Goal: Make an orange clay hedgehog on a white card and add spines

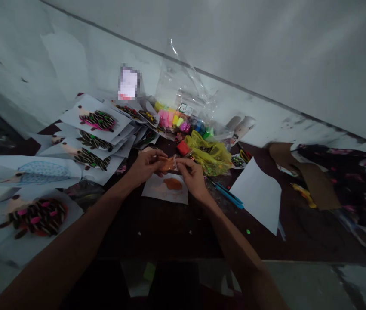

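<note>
Both hands meet over the middle of the dark table, on a small clear packet (170,164) with orange stuff inside, perhaps modelling clay. My left hand (149,165) pinches its left side, and my right hand (192,174) grips the right end between thumb and fingers. Just below them lies a white sheet (152,192) bearing a hedgehog picture. Its back is covered by an orange patch (173,184); the rest is pale outline. Behind the hands sit a red block (183,148) and a crumpled yellow plastic bag (213,157).
Hedgehog pictures in a stack (97,122) fill the left side. A large clear bag (186,116) of coloured clay leans on the wall. Right of my hands lie blue scissors (229,196), a blank white sheet (260,193), brown cardboard (318,185) and dark patterned cloth (347,172).
</note>
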`<state>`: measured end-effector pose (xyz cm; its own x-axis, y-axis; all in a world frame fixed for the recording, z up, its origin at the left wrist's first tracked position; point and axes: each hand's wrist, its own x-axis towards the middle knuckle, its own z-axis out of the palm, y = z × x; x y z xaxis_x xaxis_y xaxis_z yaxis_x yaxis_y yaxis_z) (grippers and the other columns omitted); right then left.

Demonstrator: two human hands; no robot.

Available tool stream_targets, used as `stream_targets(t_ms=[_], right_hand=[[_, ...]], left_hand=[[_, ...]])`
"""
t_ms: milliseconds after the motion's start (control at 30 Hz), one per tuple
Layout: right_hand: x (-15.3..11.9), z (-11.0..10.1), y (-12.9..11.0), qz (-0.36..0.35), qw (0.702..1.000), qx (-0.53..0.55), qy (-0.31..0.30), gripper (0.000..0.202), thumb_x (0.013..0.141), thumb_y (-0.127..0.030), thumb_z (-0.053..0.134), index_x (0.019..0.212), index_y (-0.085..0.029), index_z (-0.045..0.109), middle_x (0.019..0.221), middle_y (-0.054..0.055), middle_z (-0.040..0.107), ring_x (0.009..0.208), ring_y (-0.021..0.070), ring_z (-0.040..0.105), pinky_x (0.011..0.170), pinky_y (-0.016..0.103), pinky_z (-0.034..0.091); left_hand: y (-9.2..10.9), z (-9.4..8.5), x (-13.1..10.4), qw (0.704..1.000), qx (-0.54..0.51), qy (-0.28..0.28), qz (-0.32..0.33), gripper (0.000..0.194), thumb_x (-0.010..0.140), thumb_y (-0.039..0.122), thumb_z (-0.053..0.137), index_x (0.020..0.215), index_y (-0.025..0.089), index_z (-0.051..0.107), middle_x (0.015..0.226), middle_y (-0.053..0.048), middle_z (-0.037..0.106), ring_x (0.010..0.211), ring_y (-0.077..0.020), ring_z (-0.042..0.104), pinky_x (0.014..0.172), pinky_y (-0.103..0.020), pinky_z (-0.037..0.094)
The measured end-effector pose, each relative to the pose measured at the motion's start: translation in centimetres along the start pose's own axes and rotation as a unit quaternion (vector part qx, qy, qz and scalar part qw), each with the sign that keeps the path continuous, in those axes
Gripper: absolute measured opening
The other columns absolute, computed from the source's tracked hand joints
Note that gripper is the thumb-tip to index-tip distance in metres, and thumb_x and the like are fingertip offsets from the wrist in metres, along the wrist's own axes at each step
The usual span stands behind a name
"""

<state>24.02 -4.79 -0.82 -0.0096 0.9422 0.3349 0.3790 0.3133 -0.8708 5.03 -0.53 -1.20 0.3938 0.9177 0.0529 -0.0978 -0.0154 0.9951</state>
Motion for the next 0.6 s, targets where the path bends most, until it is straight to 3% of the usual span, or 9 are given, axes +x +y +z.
stream_targets(t_ms=[167, 300, 400, 533, 600], right_hand=[[0.12, 0.19, 1.06, 0.063, 0.993, 0.094, -0.026, 0.022, 0.080, -0.038, 0.073, 0.096, -0.023, 0.076, 0.096, 0.002, 0.077, 0.088, 0.0201, 0.071, 0.083, 0.034, 0.058], [0.05, 0.35, 0.90, 0.070, 0.989, 0.113, -0.057, 0.027, 0.077, -0.038, 0.076, 0.100, -0.023, 0.073, 0.095, 0.002, 0.076, 0.086, 0.0176, 0.070, 0.081, 0.032, 0.057], [-0.09, 0.59, 0.59, 0.041, 0.995, 0.079, -0.034, 0.022, 0.078, -0.034, 0.074, 0.096, -0.023, 0.071, 0.093, 0.002, 0.074, 0.082, 0.0155, 0.068, 0.078, 0.029, 0.056], [-0.28, 0.83, 0.47, 0.005, 1.000, -0.021, 0.001, 0.008, 0.083, -0.029, 0.069, 0.086, -0.022, 0.071, 0.087, 0.001, 0.072, 0.077, 0.0151, 0.065, 0.076, 0.028, 0.054], [-0.36, 0.83, 0.53, -0.016, 0.998, -0.064, -0.004, 0.008, 0.085, -0.026, 0.068, 0.090, -0.022, 0.074, 0.090, 0.003, 0.073, 0.079, 0.0158, 0.065, 0.078, 0.029, 0.054]], left_hand=[[-0.07, 0.08, 0.04, 1.000, 0.011, -0.018, 0.007, 0.024, 0.075, 0.030, 0.074, 0.090, 0.014, 0.064, 0.079, -0.004, 0.070, 0.062, -0.0144, 0.068, 0.053, -0.025, 0.059], [-0.08, 0.14, 0.07, 1.000, 0.001, 0.001, 0.019, 0.023, 0.073, 0.029, 0.075, 0.082, 0.015, 0.058, 0.074, -0.001, 0.067, 0.057, -0.0124, 0.065, 0.051, -0.024, 0.056], [-0.15, 0.31, 0.10, 0.999, 0.008, 0.022, 0.041, 0.021, 0.073, 0.028, 0.072, 0.081, 0.016, 0.056, 0.069, 0.000, 0.064, 0.053, -0.0111, 0.062, 0.048, -0.022, 0.052], [-0.47, 0.46, 0.19, 0.998, 0.030, 0.038, 0.043, 0.024, 0.073, 0.025, 0.066, 0.094, 0.016, 0.063, 0.078, -0.001, 0.067, 0.056, -0.0118, 0.063, 0.049, -0.022, 0.051], [-0.66, 0.38, 0.27, 0.998, 0.033, 0.033, 0.031, 0.025, 0.073, 0.026, 0.065, 0.096, 0.015, 0.065, 0.082, -0.003, 0.068, 0.059, -0.0126, 0.064, 0.051, -0.024, 0.053]])
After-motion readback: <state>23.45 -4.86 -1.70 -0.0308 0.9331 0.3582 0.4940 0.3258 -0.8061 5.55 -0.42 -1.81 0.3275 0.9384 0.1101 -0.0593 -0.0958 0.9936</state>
